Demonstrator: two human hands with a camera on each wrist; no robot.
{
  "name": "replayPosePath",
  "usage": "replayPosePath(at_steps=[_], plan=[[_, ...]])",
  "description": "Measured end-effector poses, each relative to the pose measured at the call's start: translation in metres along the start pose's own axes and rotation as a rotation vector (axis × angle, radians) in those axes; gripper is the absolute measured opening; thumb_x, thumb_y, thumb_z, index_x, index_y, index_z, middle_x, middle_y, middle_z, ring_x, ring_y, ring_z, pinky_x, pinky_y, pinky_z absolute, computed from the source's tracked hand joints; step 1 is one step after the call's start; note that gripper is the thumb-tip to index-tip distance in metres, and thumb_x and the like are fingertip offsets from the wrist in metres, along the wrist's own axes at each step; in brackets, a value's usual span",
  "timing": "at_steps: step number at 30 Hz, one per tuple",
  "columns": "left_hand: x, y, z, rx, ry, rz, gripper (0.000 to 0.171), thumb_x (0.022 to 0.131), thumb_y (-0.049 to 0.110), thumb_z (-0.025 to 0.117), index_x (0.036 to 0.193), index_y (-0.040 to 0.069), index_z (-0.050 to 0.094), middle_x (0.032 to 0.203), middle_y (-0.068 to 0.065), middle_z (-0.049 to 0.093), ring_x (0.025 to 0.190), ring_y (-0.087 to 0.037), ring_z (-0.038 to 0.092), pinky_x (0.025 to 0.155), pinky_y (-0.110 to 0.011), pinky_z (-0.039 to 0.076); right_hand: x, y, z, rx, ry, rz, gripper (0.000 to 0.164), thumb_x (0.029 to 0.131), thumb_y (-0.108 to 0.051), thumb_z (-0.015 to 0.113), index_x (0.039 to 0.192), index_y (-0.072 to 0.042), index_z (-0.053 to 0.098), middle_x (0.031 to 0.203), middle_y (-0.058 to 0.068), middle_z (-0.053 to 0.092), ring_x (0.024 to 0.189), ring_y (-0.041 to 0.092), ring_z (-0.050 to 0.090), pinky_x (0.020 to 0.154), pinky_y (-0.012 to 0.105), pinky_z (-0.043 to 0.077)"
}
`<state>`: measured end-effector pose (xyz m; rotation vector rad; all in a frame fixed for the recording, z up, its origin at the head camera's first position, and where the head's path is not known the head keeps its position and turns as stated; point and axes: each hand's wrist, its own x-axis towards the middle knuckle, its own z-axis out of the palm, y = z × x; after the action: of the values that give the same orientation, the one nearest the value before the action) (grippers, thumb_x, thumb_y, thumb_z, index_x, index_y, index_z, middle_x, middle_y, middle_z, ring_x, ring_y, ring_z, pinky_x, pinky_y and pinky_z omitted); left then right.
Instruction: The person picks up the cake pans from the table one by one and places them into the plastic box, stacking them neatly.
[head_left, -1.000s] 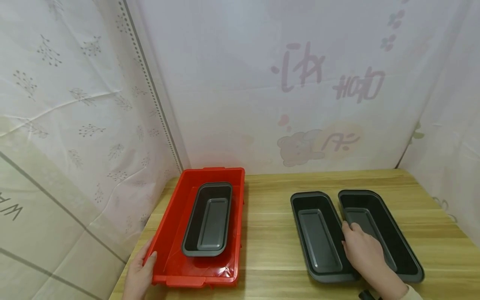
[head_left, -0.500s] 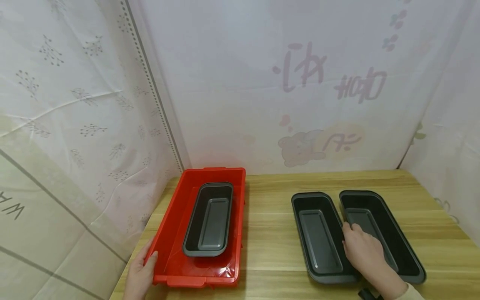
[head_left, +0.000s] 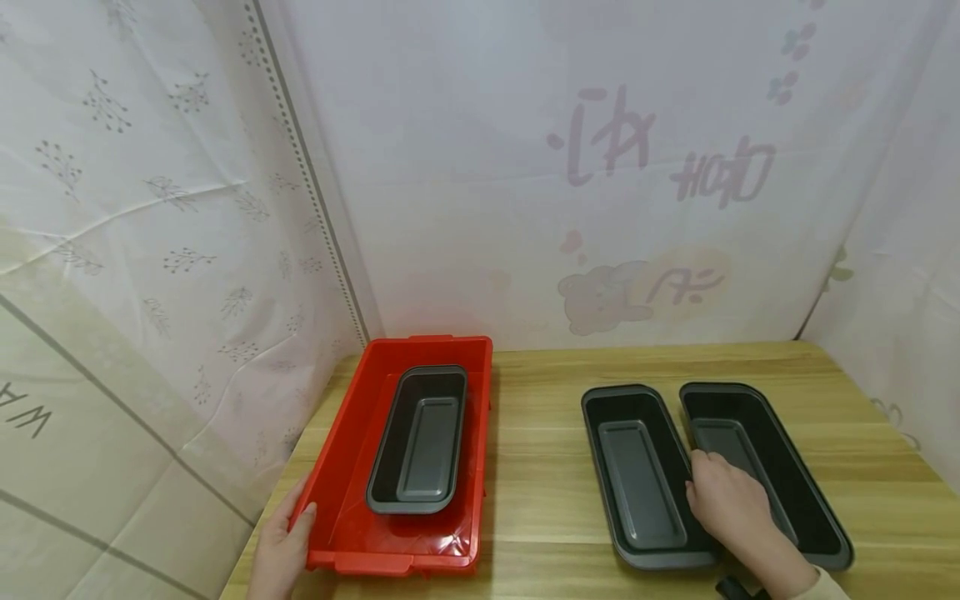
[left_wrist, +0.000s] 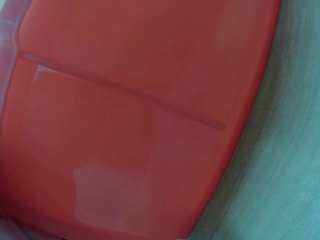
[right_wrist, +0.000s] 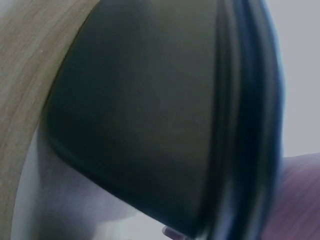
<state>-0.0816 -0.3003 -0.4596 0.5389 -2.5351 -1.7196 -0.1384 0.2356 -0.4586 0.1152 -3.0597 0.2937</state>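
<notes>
On the left in the head view, my left hand [head_left: 281, 546] grips the near left side of a red plastic tray [head_left: 375, 565], thumb over the rim. A dark loaf pan [head_left: 431, 450] lies inside this tray. To the right, two more dark loaf pans stand side by side on the table. My right hand [head_left: 731, 504] pinches the right rim of the left one of them, a loaf pan [head_left: 641, 479], its fingertips hidden between the two. My forearm overlaps the right loaf pan [head_left: 787, 467]. The right wrist view shows a dark pan wall [right_wrist: 135, 110] close up.
The wood-grain table [head_left: 536, 467] extends between the tray and the pair of pans. Printed white cloth [head_left: 465, 208] hangs behind and on both sides, meeting the table's back edge. A black object [head_left: 735, 588] shows below my right wrist.
The left pan of the pair has shifted very slightly leftward, and the right fingers have changed position a little on its rim. The left hand and red tray have stayed put.
</notes>
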Motion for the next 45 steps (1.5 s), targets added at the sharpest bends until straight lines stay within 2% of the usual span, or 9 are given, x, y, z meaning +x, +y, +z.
replayPosePath(at_steps=[7,12,21,24,31,35,39,41,45], plan=[[0.001,0.001,0.0,-0.002,-0.007,-0.008,0.053,0.105,0.005,0.037,0.155,0.004,0.02,0.15,-0.029,0.031,0.121,-0.035,0.047,0.087,-0.04,0.053,-0.001,0.002,0.0,0.04,-0.007,0.007,0.019,0.081,-0.005,0.07,0.088,0.004,0.055,0.071,0.009,0.051,0.058,0.027,0.054,0.05,0.045,0.044],[0.001,0.0,0.0,-0.003,-0.015,0.002,0.053,0.105,0.006,0.037,0.155,0.004,0.019,0.151,-0.029,0.029,0.123,-0.036,0.046,0.089,-0.042,0.052,-0.001,0.004,0.0,0.061,-0.01,0.004,0.015,0.081,-0.004,0.066,0.088,0.004,0.055,0.071,0.008,0.051,0.058,0.026,0.053,0.05,0.044,0.043],[0.002,-0.001,0.0,0.001,-0.022,0.009,0.053,0.106,0.009,0.036,0.155,0.003,0.017,0.152,-0.028,0.027,0.127,-0.041,0.041,0.09,-0.043,0.051,-0.006,0.003,0.002,0.055,0.059,-0.028,0.015,0.081,-0.002,0.062,0.092,0.005,0.054,0.064,0.005,0.05,0.052,0.023,0.05,0.045,0.041,0.04],[0.002,-0.002,0.0,0.003,-0.019,0.019,0.053,0.106,0.009,0.037,0.155,0.003,0.018,0.152,-0.028,0.028,0.124,-0.038,0.044,0.088,-0.04,0.052,-0.007,0.003,0.003,0.043,0.074,-0.043,0.019,0.081,-0.003,0.062,0.096,0.006,0.052,0.057,0.003,0.048,0.049,0.023,0.049,0.043,0.04,0.038],[0.002,-0.004,-0.002,-0.003,-0.016,0.019,0.054,0.104,0.007,0.04,0.155,0.003,0.02,0.151,-0.028,0.029,0.107,-0.008,0.055,0.088,-0.038,0.053,-0.005,0.007,0.0,0.06,-0.005,-0.056,0.027,0.085,-0.006,0.066,0.105,0.006,0.053,0.064,0.005,0.057,0.056,0.025,0.056,0.048,0.043,0.043],[0.002,-0.003,-0.002,-0.01,-0.014,0.017,0.054,0.104,0.006,0.039,0.155,0.003,0.02,0.15,-0.028,0.03,0.108,-0.011,0.055,0.088,-0.038,0.053,-0.002,0.01,-0.001,0.103,-0.072,-0.069,0.034,0.087,-0.008,0.067,0.115,0.008,0.056,0.081,0.012,0.067,0.069,0.031,0.063,0.057,0.049,0.049],[0.002,-0.002,-0.001,-0.005,-0.013,0.01,0.054,0.104,0.006,0.039,0.155,0.003,0.02,0.15,-0.029,0.031,0.112,-0.019,0.055,0.088,-0.039,0.053,0.0,0.011,-0.002,0.179,-0.129,-0.079,0.039,0.089,-0.009,0.066,0.121,0.01,0.055,0.099,0.02,0.069,0.084,0.037,0.065,0.068,0.053,0.051],[0.002,-0.002,-0.001,-0.004,-0.013,0.009,0.054,0.104,0.006,0.039,0.155,0.003,0.02,0.149,-0.03,0.031,0.112,-0.019,0.054,0.088,-0.039,0.053,-0.001,0.011,-0.002,0.219,-0.132,-0.09,0.039,0.09,-0.009,0.064,0.122,0.011,0.055,0.101,0.02,0.068,0.087,0.036,0.065,0.072,0.053,0.051],[0.001,-0.002,-0.001,-0.005,-0.011,0.014,0.054,0.104,0.006,0.038,0.155,0.003,0.02,0.149,-0.03,0.032,0.108,-0.011,0.055,0.088,-0.038,0.053,-0.002,0.01,-0.002,0.307,-0.14,-0.096,0.041,0.093,-0.008,0.061,0.127,0.012,0.052,0.083,0.009,0.066,0.074,0.023,0.061,0.067,0.046,0.05]])
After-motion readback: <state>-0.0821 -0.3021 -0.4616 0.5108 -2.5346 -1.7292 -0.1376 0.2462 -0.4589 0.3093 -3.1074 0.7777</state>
